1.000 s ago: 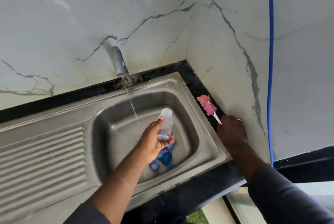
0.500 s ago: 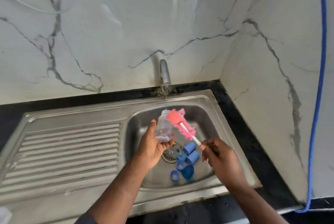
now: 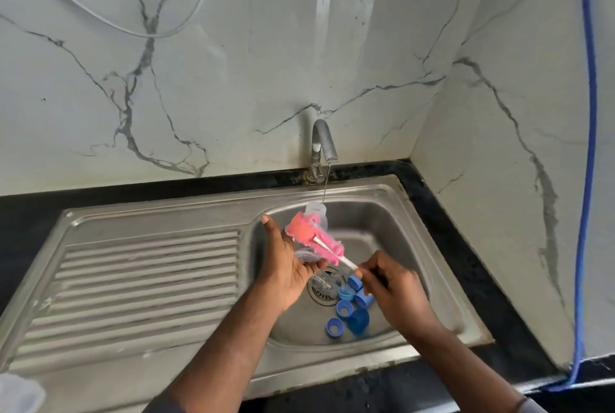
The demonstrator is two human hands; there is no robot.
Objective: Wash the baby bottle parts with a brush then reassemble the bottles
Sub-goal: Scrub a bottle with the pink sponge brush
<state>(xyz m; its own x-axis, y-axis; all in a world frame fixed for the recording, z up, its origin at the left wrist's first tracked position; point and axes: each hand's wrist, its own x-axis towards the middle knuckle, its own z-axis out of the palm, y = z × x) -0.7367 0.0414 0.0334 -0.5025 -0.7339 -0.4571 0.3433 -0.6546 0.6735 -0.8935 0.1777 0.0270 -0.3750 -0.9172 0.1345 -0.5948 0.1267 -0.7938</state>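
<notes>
**Two-handed grip: bottle held under the tap, brush pinched by its stem**

Left hand (image 3: 289,267) wraps the lower body of the clear plastic baby bottle (image 3: 316,212), with the fingers curled beneath and the thumb raised alongside. The bottle is over the basin and tilted so that its open neck meets the thin stream of water (image 3: 325,187). This angle probably lets the bottle fill while it is being scrubbed.

Right hand (image 3: 392,289) pinches the white stem of the pink sponge brush (image 3: 312,239) near its lower end. Gripping that far back leaves the whole sponge head free to work. The head lies across the side of the bottle. It does not appear to be in the mouth, though blur hides the exact contact. Insertion is judged to be the step in hand.

Blue plastic rings and caps (image 3: 344,308) lie clustered on the basin floor, just beside the round drain strainer (image 3: 322,289) and below the right hand. There they are within reach and are wetted by run-off. All are loose, so reassembly has not begun.

The stainless-steel sink (image 3: 429,246) catches the flow from the chrome tap (image 3: 321,143) at its rear edge. A ribbed drainboard (image 3: 149,279) extends to the left and could take washed parts. The black counter (image 3: 499,282) frames the sink, and a marble-patterned wall (image 3: 233,96) rises behind it. A blue hose (image 3: 589,146) hangs down the side wall, well apart from the work.
</notes>
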